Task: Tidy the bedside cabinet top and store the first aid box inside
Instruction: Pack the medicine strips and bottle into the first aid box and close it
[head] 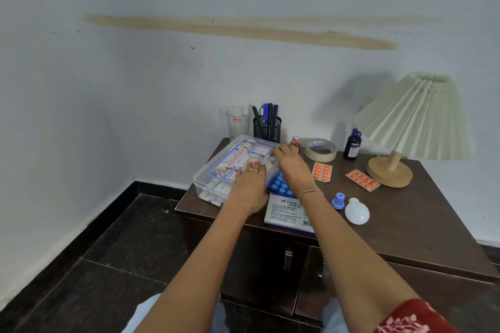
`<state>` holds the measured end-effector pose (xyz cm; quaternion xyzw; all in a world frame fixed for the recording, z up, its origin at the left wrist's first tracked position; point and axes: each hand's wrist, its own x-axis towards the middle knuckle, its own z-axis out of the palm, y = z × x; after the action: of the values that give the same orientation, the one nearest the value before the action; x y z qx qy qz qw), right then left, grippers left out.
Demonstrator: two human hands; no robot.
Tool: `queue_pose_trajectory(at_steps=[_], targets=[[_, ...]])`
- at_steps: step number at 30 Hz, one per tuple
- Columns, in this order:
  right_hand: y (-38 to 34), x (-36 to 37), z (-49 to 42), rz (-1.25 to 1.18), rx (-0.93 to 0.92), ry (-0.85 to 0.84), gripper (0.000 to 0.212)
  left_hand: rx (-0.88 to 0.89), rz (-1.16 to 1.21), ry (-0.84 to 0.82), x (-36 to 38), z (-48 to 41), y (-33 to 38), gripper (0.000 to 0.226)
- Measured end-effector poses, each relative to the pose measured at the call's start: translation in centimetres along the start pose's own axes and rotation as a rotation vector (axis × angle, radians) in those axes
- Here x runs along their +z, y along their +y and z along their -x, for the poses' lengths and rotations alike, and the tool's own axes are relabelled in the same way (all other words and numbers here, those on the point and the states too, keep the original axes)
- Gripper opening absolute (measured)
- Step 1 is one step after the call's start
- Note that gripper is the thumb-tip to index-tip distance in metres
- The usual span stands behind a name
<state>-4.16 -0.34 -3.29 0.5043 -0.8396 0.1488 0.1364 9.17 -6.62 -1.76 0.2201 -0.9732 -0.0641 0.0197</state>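
The clear plastic first aid box [216,173] with a printed label on its lid sits at the left end of the dark wooden bedside cabinet [405,213]. My left hand [250,184] lies flat on the lid near its right side, fingers straight. My right hand [290,162] rests at the box's right edge, its fingers bent over the lid's rim. A blue blister pack [280,184] pokes out from under both hands beside the box. The cabinet's two doors [270,265] below are closed.
Behind the box stand a glass [237,121] and a mesh pen holder [267,128]. A small bottle [295,142], tape roll [320,150], dark bottle [352,144], two orange blister packs [322,171], lamp [400,143], stamp pad box [286,211], blue cap [338,201] and bulb [357,211] crowd the top.
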Motion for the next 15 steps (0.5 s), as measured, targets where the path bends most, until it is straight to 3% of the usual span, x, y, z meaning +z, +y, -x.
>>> queue_pose_trajectory(at_steps=[10,15], targets=[[-0.7,-0.1,-0.3,0.010,0.020,0.010,0.062,-0.045,-0.175,0.126,-0.7,1.0,1.8,0.044],[-0.7,0.1,-0.3,0.007,0.035,0.013,0.054,-0.039,-0.252,0.042,-0.5,0.6,2.4,0.047]])
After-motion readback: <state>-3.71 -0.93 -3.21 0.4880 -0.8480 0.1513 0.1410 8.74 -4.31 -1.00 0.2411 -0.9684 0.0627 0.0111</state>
